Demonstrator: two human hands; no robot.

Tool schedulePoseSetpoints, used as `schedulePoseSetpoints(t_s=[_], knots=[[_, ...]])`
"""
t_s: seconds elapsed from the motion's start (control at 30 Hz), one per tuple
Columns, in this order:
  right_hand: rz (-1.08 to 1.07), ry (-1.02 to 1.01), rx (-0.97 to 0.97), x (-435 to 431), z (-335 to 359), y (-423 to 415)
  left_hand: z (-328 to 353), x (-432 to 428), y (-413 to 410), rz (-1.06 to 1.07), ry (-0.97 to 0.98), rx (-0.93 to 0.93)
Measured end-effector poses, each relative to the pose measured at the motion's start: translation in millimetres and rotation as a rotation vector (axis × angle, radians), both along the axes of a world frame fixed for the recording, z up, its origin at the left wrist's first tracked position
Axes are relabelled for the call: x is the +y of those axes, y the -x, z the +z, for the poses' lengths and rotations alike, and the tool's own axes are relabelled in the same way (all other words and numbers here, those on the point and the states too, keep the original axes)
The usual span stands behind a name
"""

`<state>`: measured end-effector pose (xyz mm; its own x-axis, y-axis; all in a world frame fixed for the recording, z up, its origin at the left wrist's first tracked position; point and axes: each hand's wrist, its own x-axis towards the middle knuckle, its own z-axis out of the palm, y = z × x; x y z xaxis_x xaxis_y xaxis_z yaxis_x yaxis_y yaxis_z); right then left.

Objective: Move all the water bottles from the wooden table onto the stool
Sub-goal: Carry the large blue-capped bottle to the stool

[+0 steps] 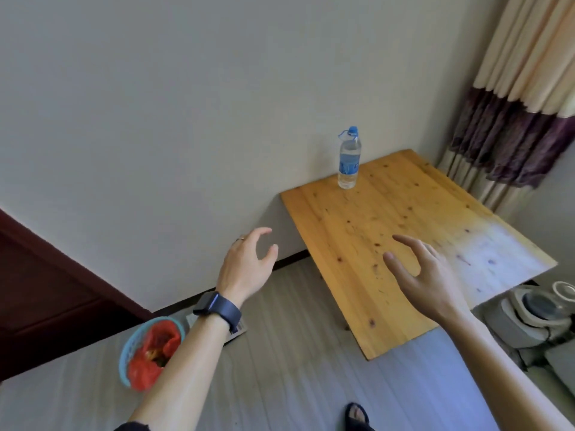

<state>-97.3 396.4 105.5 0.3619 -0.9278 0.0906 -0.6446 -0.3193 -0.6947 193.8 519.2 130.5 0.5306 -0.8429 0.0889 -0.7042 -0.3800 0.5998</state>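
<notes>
stool: out of view | bottle label: print too small to read | foot: cut by bottom edge

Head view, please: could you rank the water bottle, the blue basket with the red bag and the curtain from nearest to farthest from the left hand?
1. Blue basket with the red bag: on the floor, below the left hand, beside the forearm.
2. Water bottle: upright on the wooden table's far corner by the wall.
3. Curtain: far right, beyond the table.

Floor: blue basket holding red plastic bag, lower left. Dark wooden door at left. Cream-and-purple curtain, upper right. White appliance, right edge.
</notes>
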Motion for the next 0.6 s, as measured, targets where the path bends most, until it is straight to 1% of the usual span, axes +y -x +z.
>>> schedulePoseSetpoints(t_s=[0.17, 0.3, 0.47, 0.6], knots=[[-0.075, -0.086, -0.032, -56, -40, -39, -22, -83, -49, -0.119, -0.058, 0.009], [-0.115, -0.115, -0.041, -123, -66, -83, -36, -158, -91, -0.185, -0.101, 0.011], [-0.161, -0.157, -0.05, -213, -72, -147, -38, -248, -150, -0.262, -0.208, -0.04], [-0.199, -0.182, -0.053, -264, -75, -190, -33, -324, -181, -0.287, -0.168, -0.028]])
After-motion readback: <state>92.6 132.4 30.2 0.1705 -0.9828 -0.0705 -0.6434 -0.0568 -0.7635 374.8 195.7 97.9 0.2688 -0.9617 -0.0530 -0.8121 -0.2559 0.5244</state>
